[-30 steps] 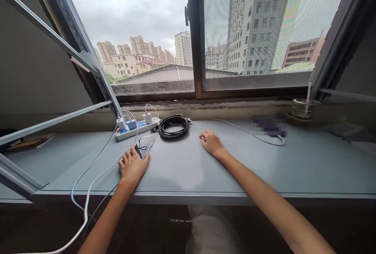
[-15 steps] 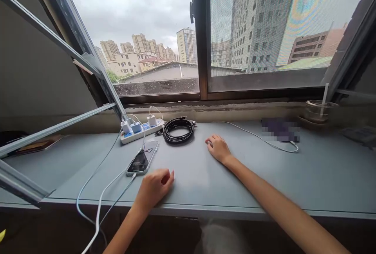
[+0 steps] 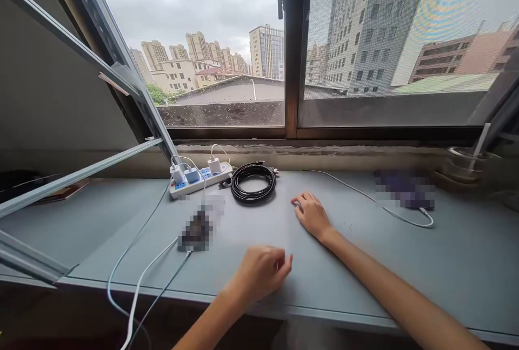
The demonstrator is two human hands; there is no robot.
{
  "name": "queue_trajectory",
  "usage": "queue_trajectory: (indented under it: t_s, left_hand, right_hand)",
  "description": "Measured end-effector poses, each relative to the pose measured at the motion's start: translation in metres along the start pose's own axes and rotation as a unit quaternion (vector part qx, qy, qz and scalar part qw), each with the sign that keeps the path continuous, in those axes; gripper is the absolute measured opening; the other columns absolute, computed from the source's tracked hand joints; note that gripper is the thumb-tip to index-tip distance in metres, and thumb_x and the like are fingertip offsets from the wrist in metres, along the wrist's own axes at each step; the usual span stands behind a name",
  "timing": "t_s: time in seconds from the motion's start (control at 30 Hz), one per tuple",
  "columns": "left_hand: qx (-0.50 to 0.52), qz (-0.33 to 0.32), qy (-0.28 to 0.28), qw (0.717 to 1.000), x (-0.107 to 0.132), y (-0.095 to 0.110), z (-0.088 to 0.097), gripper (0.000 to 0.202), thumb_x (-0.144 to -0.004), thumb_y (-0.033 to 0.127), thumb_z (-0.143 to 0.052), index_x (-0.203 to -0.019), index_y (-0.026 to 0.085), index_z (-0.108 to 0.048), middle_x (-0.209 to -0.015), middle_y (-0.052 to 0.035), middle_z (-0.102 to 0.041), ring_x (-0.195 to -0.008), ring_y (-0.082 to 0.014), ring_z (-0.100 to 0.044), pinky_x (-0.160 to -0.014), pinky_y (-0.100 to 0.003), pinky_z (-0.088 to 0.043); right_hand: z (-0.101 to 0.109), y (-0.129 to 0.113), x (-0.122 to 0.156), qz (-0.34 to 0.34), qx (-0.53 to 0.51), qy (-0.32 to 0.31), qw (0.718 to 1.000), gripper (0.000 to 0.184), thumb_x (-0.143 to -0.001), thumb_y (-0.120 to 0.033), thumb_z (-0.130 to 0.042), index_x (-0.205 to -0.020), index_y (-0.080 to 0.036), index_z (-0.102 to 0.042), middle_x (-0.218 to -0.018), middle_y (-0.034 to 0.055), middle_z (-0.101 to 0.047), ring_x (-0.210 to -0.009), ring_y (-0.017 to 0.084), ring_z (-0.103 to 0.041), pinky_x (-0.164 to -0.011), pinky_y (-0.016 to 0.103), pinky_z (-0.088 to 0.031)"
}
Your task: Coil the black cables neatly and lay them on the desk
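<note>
My left hand (image 3: pixel 261 271) hovers over the near part of the grey desk (image 3: pixel 348 280), its fingers loosely curled with nothing in them. A phone (image 3: pixel 198 228), blurred out, lies to its left with cables plugged into its near end. My right hand (image 3: pixel 311 214) rests palm down on the desk, fingers stretched forward, holding nothing. A coil of black cable (image 3: pixel 253 181) lies just beyond and to the left of it.
A white power strip (image 3: pixel 200 180) with chargers sits at the back by the window, its white cables (image 3: pixel 138 263) trailing over the front edge. A purple blurred object (image 3: pixel 403 188) with a white cable lies at the right. A cup with a straw (image 3: pixel 462 163) stands far right.
My left hand has let go of the phone and moved right along the front of the desk. The right hand has stayed put; the view has shifted left.
</note>
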State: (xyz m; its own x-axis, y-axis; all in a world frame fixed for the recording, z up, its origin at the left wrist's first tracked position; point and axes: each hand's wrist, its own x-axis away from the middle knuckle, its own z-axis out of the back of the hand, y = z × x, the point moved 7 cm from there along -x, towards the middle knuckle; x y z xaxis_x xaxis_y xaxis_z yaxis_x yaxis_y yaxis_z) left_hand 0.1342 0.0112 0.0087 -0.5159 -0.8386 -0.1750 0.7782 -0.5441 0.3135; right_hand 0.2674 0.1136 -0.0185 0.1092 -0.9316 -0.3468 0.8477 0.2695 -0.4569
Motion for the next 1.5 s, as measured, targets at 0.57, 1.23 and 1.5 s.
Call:
queue_trajectory:
  t_s: [0.57,1.23,1.5]
  left_hand:
    - [0.098,0.298,0.116,0.943,-0.144,-0.055,0.162,0.04,-0.083,0.045,-0.044,-0.076,0.016,-0.07,-0.069,-0.003,-0.069,-0.05,-0.0132,-0.059,-0.069,-0.029,-0.043]
    - [0.107,0.396,-0.013,0.912,-0.195,-0.144,0.051,0.02,-0.073,0.034,-0.061,-0.071,0.014,-0.062,-0.068,-0.0059,-0.07,-0.061,-0.0209,-0.068,-0.084,-0.035,-0.044]
    - [0.111,0.39,0.056,0.912,-0.188,-0.135,0.079,0.026,-0.078,0.033,-0.045,-0.07,0.015,-0.063,-0.075,-0.0113,-0.071,-0.075,-0.0267,-0.068,-0.082,-0.036,-0.043]
  right_hand:
    - [-0.001,-0.01,0.0,0.02,-0.013,0.007,1.0,0.028,-0.085,-0.007,-0.043,-0.1,-0.019,-0.064,-0.098,0.0061,-0.06,-0.094,0.02,-0.051,-0.084,0.031,-0.039]
    - [0.001,-0.007,0.003,0.019,-0.048,-0.016,0.999,0.027,-0.086,-0.009,-0.044,-0.104,-0.017,-0.063,-0.098,0.0066,-0.056,-0.094,0.022,-0.048,-0.085,0.036,-0.039]
    - [0.003,-0.008,0.005,0.03,-0.047,-0.026,0.998,0.027,-0.086,-0.009,-0.045,-0.104,-0.017,-0.063,-0.098,0.0066,-0.056,-0.093,0.022,-0.048,-0.086,0.037,-0.039]
